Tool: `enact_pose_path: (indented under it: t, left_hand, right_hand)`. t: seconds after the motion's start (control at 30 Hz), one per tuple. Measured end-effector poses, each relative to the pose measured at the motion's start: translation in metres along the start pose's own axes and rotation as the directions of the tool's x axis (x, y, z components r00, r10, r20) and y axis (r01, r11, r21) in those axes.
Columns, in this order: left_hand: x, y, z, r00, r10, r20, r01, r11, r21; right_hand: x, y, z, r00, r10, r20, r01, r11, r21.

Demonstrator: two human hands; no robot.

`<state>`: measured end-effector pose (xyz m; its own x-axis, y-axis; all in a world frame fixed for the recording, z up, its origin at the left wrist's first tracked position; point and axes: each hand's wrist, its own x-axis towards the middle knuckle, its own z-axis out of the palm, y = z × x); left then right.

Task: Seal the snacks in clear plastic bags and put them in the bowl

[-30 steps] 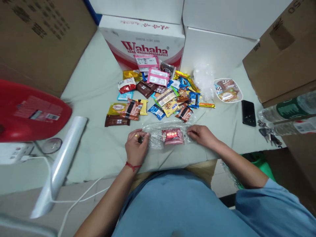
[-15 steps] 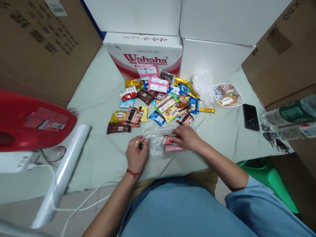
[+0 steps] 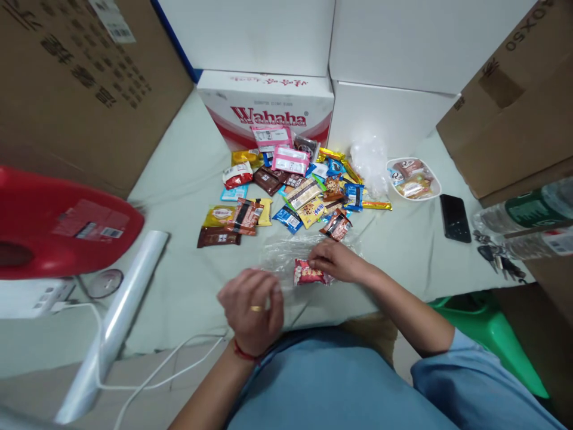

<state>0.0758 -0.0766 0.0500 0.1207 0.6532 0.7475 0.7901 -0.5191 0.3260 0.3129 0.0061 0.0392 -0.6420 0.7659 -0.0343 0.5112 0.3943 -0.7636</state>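
A small red snack packet (image 3: 310, 273) with pale lettering lies on a clear plastic sheet or bag (image 3: 280, 251) near the table's front edge. My right hand (image 3: 335, 260) has its fingers bent and pressed together on the packet's upper edge. Left of the packet, my left hand (image 3: 253, 304) is raised and blurred, its fingers curled inward. What the left fingertips hold, if anything, is hidden. Just beyond both hands spreads a heap of wrapped snacks, with a brown striped packet (image 3: 336, 225) closest to the right hand.
A plastic roll (image 3: 119, 316) and a red container (image 3: 71, 224) lie left. On the right are a white tub (image 3: 436, 190) of snacks, a phone (image 3: 455, 218), keys (image 3: 496, 257) and bottles (image 3: 532, 209). The Wahaha carton (image 3: 268, 98) stands behind the heap.
My left hand has come off the plastic's left side, rising toward me and slightly right. Under my right hand, the red packet now shows its lettered face; the pink surface below it no longer shows.
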Motion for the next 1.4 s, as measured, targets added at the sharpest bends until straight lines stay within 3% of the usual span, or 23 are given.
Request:
enact_pose_path:
  t: [0.1,0.2,0.3,0.37,0.43,0.53,0.63,0.87,1.03,1.13,1.27,1.33,1.4]
  left_hand:
    - [-0.001,0.019,0.011,0.967,0.124,0.221,-0.122,0.992,-0.023]
    - [-0.005,0.026,0.029,0.947,0.117,0.301,-0.132,0.991,0.029]
    - [-0.006,0.025,0.041,0.937,0.088,0.338,-0.112,0.992,0.054]
    - [-0.005,0.024,0.044,0.928,0.082,0.365,-0.105,0.993,0.045]
    - [-0.005,0.022,0.044,0.915,0.087,0.394,-0.106,0.994,0.028]
    - [-0.006,0.021,0.044,0.900,0.080,0.429,-0.100,0.995,0.026]
    - [-0.009,0.021,0.042,0.886,0.071,0.458,-0.095,0.995,0.031]
    - [-0.010,0.021,0.038,0.887,0.071,0.456,-0.095,0.995,0.029]
    - [-0.013,0.021,0.040,0.894,0.042,0.446,-0.063,0.997,0.032]
    - [-0.014,0.016,0.039,0.890,-0.019,0.455,0.016,1.000,0.010]
    - [-0.018,-0.006,0.036,0.881,-0.105,0.461,0.224,0.951,-0.211]
    - [-0.019,-0.022,0.034,0.857,-0.292,0.424,0.424,0.867,-0.262]
    - [-0.020,-0.036,0.034,0.748,-0.561,0.355,0.648,0.732,-0.208]
  right_hand:
    - [0.003,-0.001,-0.001,0.999,-0.028,0.032,0.028,1.000,0.009]
    - [0.004,0.000,-0.004,0.999,0.017,0.040,-0.017,1.000,-0.012]
    - [0.002,0.004,-0.012,0.985,0.167,-0.039,-0.172,0.972,-0.160]
    - [-0.001,0.006,-0.020,0.940,0.298,-0.166,-0.334,0.901,-0.275]
    - [-0.004,0.008,-0.028,0.893,0.355,-0.279,-0.436,0.838,-0.329]
    - [-0.002,0.008,-0.033,0.920,0.230,-0.317,-0.345,0.859,-0.378]
    - [0.011,0.009,-0.027,0.965,0.079,-0.252,-0.187,0.878,-0.440]
    - [0.043,0.007,-0.031,0.998,0.024,-0.054,-0.044,0.918,-0.394]
    - [0.013,-0.034,-0.027,1.000,0.018,0.022,-0.008,0.917,-0.399]
    - [-0.014,-0.044,-0.004,0.997,-0.009,0.074,0.041,0.893,-0.448]
    - [-0.037,-0.029,0.028,0.995,-0.098,0.014,0.092,0.867,-0.490]
    - [-0.042,-0.022,0.039,0.994,-0.112,0.006,0.098,0.845,-0.526]
    - [-0.045,-0.019,0.045,0.996,-0.092,0.002,0.077,0.823,-0.562]
